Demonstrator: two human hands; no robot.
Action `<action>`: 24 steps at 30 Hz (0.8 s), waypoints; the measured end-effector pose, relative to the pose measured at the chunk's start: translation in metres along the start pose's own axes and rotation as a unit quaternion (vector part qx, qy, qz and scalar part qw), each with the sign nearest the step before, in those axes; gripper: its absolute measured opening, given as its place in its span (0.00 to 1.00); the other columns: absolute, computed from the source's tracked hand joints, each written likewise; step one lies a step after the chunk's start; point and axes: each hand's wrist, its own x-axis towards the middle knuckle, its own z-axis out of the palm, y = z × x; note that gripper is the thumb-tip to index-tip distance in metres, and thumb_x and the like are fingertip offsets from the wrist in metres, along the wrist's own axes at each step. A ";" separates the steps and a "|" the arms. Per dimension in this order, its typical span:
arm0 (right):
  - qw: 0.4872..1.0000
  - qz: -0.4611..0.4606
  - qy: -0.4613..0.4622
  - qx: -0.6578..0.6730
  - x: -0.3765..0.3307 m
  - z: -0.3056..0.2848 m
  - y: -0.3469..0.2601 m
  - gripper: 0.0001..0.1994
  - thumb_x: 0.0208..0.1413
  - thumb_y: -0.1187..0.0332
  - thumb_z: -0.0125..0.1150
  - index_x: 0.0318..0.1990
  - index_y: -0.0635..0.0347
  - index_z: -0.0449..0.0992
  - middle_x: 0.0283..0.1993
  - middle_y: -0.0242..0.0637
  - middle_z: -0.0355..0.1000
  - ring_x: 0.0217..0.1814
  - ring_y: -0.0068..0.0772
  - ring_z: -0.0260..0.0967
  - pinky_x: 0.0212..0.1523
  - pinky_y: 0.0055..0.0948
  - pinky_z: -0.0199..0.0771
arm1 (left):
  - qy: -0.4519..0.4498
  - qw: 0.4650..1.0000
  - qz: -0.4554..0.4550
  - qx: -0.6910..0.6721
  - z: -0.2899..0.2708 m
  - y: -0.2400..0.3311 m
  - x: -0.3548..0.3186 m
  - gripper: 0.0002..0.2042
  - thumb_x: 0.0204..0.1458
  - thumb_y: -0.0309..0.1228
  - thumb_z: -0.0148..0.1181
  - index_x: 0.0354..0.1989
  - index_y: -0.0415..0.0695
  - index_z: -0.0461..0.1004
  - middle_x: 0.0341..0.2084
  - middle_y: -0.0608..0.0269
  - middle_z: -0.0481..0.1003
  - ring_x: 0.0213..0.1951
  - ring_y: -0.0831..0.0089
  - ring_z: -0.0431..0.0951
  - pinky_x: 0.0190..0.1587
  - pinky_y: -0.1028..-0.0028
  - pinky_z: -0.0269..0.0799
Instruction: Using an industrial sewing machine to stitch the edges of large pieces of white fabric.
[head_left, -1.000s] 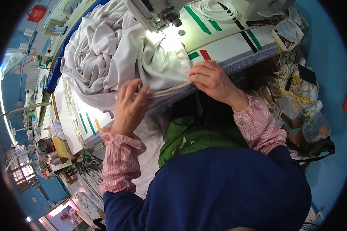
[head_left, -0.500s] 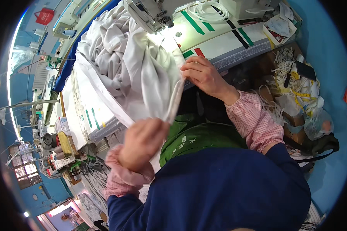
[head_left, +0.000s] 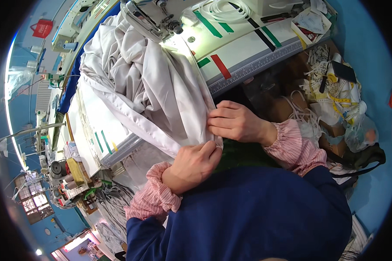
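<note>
A large heap of pale grey-white fabric point(head_left: 139, 74) lies bunched on the sewing table and hangs over its front edge toward me. Its right edge runs as a narrow folded strip from under the sewing machine head point(head_left: 154, 21) down to my hands. My left hand point(head_left: 194, 163) pinches the lower end of that edge between thumb and fingers. Just above and to the right, my right hand point(head_left: 235, 122) grips the same edge, fingers closed over the cloth. The two hands are close together, near my lap.
A ruler strip point(head_left: 257, 65) lines the table's front edge, with green, black and red tape nearby. Coiled white tubing point(head_left: 224, 11) lies behind. At right are a small paper-filled box point(head_left: 311, 26) and a carton of cords, tapes and a dark phone-like slab point(head_left: 343, 71).
My right hand has slid down along the fabric edge toward me. My left hand has moved right and slightly down, closer to it. More cloth now hangs past the table edge.
</note>
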 end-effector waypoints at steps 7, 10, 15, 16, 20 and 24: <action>0.997 0.073 -0.023 0.001 -0.026 0.009 -0.002 0.10 0.45 0.71 0.58 0.37 0.60 0.79 0.40 0.34 0.76 0.47 0.33 0.74 0.47 0.32 0.76 | 0.112 0.990 0.053 0.062 0.006 -0.087 0.080 0.17 0.46 0.32 0.64 0.46 0.45 0.75 0.51 0.59 0.73 0.56 0.58 0.72 0.55 0.59 0.67; 0.997 0.081 -0.019 -0.007 -0.027 0.007 -0.003 0.11 0.47 0.71 0.58 0.39 0.60 0.79 0.43 0.34 0.77 0.48 0.33 0.74 0.46 0.31 0.76 | 0.125 0.980 -0.011 0.152 0.002 -0.130 0.082 0.17 0.51 0.38 0.63 0.47 0.45 0.76 0.46 0.59 0.75 0.54 0.61 0.73 0.58 0.59 0.62; 0.995 0.097 0.003 -0.006 -0.029 0.006 -0.003 0.11 0.49 0.70 0.57 0.40 0.60 0.80 0.44 0.34 0.78 0.48 0.32 0.75 0.46 0.31 0.77 | 0.131 0.967 -0.090 0.197 -0.004 -0.160 0.056 0.15 0.51 0.45 0.62 0.37 0.45 0.79 0.32 0.63 0.77 0.45 0.67 0.75 0.55 0.62 0.62; 0.995 0.099 0.019 -0.005 -0.028 0.005 -0.005 0.11 0.49 0.70 0.58 0.39 0.60 0.80 0.43 0.33 0.78 0.48 0.32 0.75 0.45 0.31 0.77 | 0.139 0.962 -0.113 0.207 -0.002 -0.162 0.055 0.15 0.51 0.45 0.62 0.33 0.45 0.79 0.29 0.63 0.77 0.43 0.66 0.75 0.54 0.63 0.63; 0.993 0.112 -0.021 0.007 -0.032 0.006 0.000 0.09 0.49 0.69 0.57 0.37 0.59 0.78 0.41 0.32 0.76 0.48 0.32 0.74 0.44 0.31 0.75 | 0.095 0.950 -0.118 0.272 -0.003 -0.155 0.069 0.10 0.47 0.38 0.62 0.28 0.45 0.79 0.34 0.64 0.76 0.47 0.68 0.72 0.54 0.64 0.63; 0.994 0.109 -0.017 -0.004 -0.025 -0.001 -0.004 0.08 0.49 0.69 0.57 0.36 0.58 0.77 0.41 0.31 0.75 0.48 0.31 0.73 0.46 0.31 0.73 | 0.042 0.964 0.047 0.257 -0.013 -0.167 0.081 0.07 0.45 0.34 0.59 0.30 0.44 0.76 0.40 0.64 0.74 0.51 0.70 0.70 0.55 0.66 0.64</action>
